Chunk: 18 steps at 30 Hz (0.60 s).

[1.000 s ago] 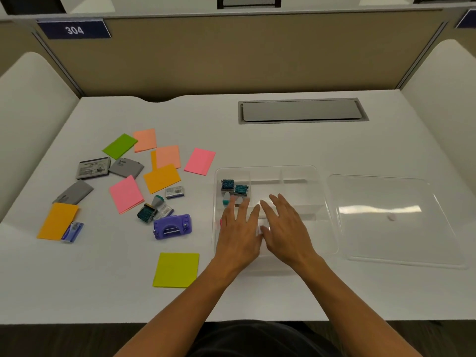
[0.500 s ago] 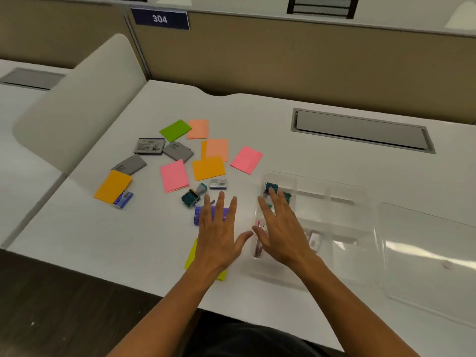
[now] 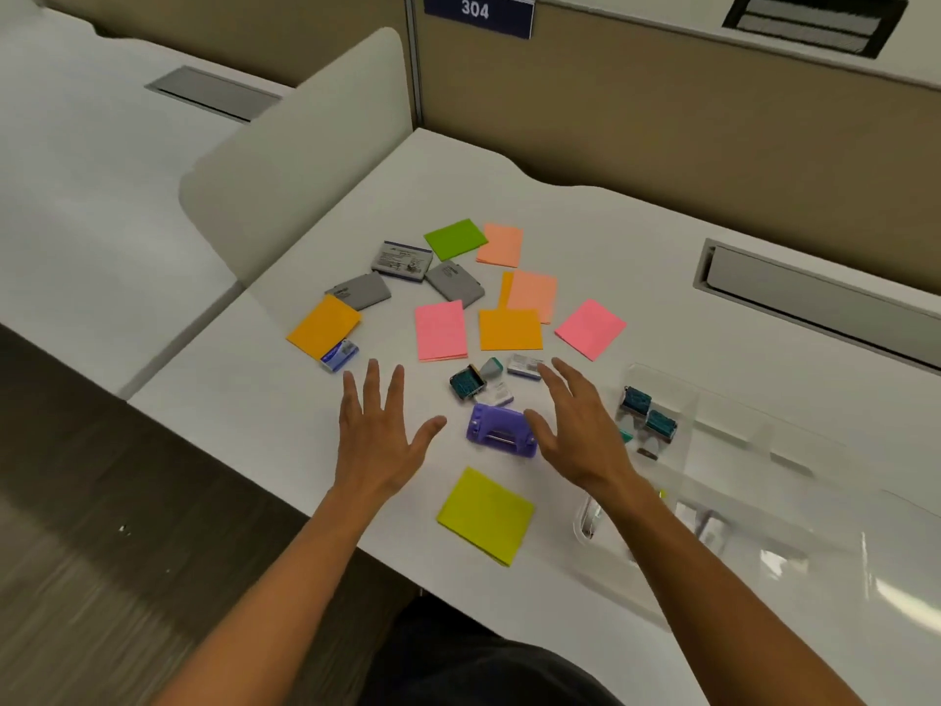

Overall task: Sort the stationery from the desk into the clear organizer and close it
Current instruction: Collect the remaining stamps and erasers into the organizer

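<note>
Desk (image 3: 585, 236): white, tan partition behind.
Clutter: sticky notes, purple punch (image 3: 501, 430).
Left hand (image 3: 379, 435): spread, empty.
Right hand (image 3: 580, 425): spread, empty.

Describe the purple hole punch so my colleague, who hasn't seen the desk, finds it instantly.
Start at the clear organizer on the desk's right side and look just left of it. Between the two open hands, above the yellow-green sticky pad, sits the hole punch. It is the only purple thing there, bulkier than the flat pads.

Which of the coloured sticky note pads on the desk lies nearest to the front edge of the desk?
The yellow-green square sticky note pad, lying alone just below the purple plastic hole punch. All the other pads lie beyond the punch, farther from the front edge.
</note>
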Motion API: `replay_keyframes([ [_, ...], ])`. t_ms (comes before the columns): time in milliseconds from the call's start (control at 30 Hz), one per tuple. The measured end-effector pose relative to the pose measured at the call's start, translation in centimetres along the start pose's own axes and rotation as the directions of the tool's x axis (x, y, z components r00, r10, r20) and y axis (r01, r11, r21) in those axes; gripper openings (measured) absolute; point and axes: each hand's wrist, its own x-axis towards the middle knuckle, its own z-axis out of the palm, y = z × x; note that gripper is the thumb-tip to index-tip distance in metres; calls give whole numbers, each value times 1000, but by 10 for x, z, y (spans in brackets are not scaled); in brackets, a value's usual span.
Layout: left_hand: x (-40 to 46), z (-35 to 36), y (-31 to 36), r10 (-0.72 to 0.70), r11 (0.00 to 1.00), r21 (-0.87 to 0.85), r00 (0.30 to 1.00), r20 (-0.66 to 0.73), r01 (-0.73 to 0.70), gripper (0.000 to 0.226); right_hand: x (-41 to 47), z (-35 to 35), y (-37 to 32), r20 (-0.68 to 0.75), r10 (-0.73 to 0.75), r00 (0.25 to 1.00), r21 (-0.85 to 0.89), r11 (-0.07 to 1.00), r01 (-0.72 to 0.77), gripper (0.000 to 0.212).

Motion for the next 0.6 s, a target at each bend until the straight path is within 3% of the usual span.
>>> replay_keyframes([
  [200, 41, -4, -36, -45, 997, -56, 999, -19, 44, 93, 43, 14, 1, 93, 108, 990, 74, 991, -115, 71],
  [433, 82, 6, -62, -31, 999, -23, 998, 50, 32, 86, 83, 25, -13, 198, 187, 962, -103, 980, -169, 73],
  [600, 97, 13, -72, -28, 1000, 14, 995, 99, 26, 76, 97, 23, -18, 307, 199, 930, -290, 951, -108, 74],
])
